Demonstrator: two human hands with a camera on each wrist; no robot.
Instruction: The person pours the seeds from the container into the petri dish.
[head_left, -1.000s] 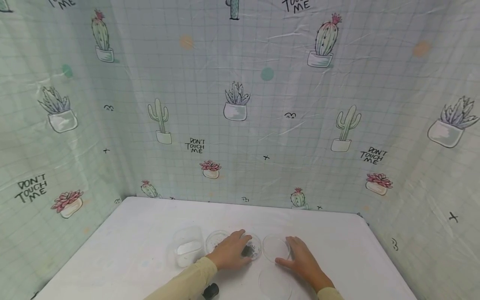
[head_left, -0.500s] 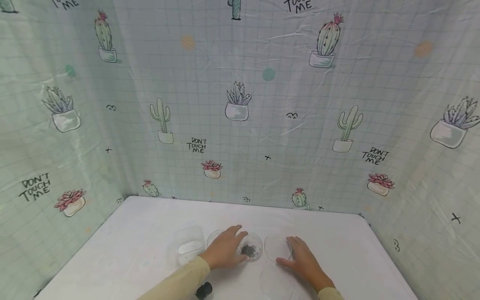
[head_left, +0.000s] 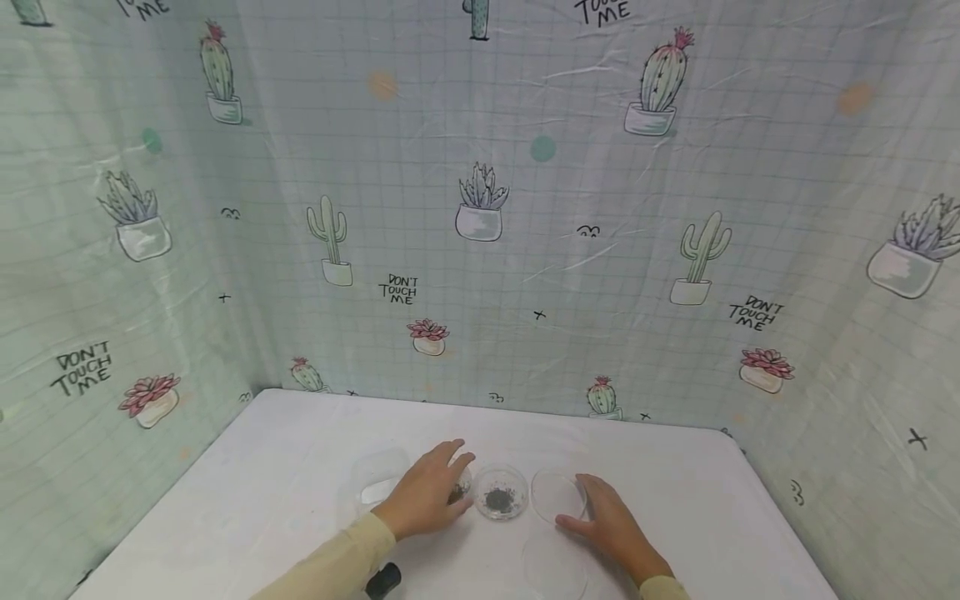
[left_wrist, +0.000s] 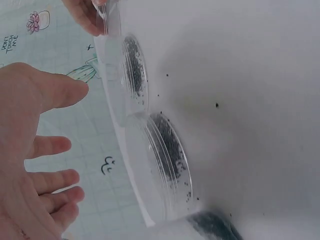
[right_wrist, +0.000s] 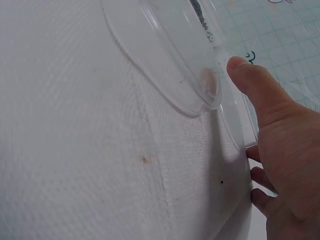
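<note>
My left hand hovers with spread fingers over the left petri dish, partly covering it in the head view. Dark granules fill part of that dish. Beside it a middle petri dish bears a similar dark heap, which also shows in the left wrist view. To the right lies a clear petri dish with no granules showing. My right hand holds this clear dish by its right side, thumb at the near rim and fingers at the far right rim.
A clear plastic box stands left, partly behind my left hand. A black-capped object lies by my left sleeve. Nearer the front is a clear round lid. Stray dark grains dot the white table; a patterned curtain surrounds it.
My left hand has moved left, from over the middle dish to over the left one, uncovering the middle dish's granules. The right hand stays at the clear dish.
</note>
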